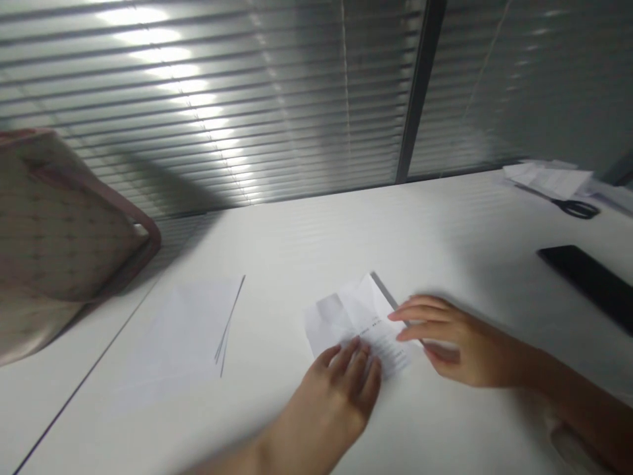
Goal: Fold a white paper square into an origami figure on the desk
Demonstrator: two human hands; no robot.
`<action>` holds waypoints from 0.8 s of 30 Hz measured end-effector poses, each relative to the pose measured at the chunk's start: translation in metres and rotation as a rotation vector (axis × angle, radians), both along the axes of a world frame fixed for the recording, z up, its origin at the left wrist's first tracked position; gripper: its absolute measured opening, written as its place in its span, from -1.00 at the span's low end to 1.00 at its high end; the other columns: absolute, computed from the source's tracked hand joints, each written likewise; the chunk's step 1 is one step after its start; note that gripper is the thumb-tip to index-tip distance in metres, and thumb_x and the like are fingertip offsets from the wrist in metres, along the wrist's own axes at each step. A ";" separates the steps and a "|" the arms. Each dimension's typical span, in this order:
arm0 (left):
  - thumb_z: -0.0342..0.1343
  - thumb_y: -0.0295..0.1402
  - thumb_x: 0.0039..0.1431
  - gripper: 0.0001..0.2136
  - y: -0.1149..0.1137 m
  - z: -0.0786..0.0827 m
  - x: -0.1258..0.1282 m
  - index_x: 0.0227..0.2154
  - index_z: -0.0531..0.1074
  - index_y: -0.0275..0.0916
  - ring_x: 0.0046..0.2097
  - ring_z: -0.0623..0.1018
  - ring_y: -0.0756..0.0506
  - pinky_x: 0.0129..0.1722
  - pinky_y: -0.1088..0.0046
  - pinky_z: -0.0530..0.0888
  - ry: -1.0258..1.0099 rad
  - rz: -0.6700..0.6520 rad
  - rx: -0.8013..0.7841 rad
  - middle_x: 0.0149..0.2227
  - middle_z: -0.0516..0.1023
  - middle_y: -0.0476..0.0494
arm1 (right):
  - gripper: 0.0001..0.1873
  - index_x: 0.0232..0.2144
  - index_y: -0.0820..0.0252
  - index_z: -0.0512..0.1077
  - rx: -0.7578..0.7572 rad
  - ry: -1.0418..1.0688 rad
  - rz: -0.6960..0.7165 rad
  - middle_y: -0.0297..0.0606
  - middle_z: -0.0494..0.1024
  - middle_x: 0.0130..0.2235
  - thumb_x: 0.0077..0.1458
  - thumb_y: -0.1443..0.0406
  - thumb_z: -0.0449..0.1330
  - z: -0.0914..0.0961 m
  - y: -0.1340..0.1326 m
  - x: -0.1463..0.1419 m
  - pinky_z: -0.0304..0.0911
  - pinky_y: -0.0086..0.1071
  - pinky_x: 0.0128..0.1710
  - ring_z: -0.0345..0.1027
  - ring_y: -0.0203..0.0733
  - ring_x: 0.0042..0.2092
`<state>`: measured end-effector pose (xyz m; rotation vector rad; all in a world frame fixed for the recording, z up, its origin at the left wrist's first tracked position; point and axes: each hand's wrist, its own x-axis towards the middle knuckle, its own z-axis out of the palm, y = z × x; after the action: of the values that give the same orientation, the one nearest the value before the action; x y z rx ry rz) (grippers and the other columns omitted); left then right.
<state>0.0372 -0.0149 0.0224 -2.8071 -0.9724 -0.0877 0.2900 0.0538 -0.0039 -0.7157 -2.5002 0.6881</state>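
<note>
1. Small dark print (391, 349) runs in rows across the creased paper (353, 311), too small and blurred to read
2. A short darker line (370, 326) above those rows on the same paper is illegible too

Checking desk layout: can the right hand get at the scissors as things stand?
Probably yes, with a stretch: the scissors lie uncovered at the handle end, and nothing tall stands between them and the right hand.
</note>
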 end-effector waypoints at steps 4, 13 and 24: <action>-0.02 -0.50 0.25 -0.71 0.004 0.005 0.008 0.00 0.41 -0.40 0.02 0.54 -0.23 -0.13 0.30 0.57 -0.001 0.072 -0.107 0.01 0.54 -0.30 | -0.51 0.02 0.06 0.39 -0.045 -0.099 -0.045 -0.23 0.45 0.09 0.01 0.41 0.24 0.002 -0.023 0.006 0.12 -0.15 0.20 0.27 -0.12 0.13; 0.03 -0.50 0.14 -0.61 0.010 0.007 -0.018 0.05 0.39 -0.22 0.04 0.52 -0.16 -0.02 0.32 0.54 -0.198 0.091 -0.322 0.06 0.52 -0.11 | -0.84 -0.21 0.10 0.48 0.050 0.044 -0.285 -0.16 0.48 0.02 0.11 0.34 0.24 -0.018 -0.016 -0.009 0.34 -0.20 0.02 0.35 -0.09 0.06; 0.27 -0.13 -0.08 -0.54 0.040 0.005 -0.024 -0.08 0.41 -0.09 0.36 -0.19 -0.40 0.25 -0.05 -0.28 -0.105 -0.063 -0.340 0.38 -0.10 -0.23 | -0.68 0.02 0.23 0.41 0.340 -0.072 -0.134 -0.22 0.55 0.02 0.23 0.45 0.08 -0.012 -0.020 -0.014 0.30 -0.22 0.10 0.40 -0.16 0.05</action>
<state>0.0133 0.0248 0.0276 -3.1724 -1.0058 -0.0855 0.2764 0.0339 -0.0157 -0.7802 -2.5152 0.1842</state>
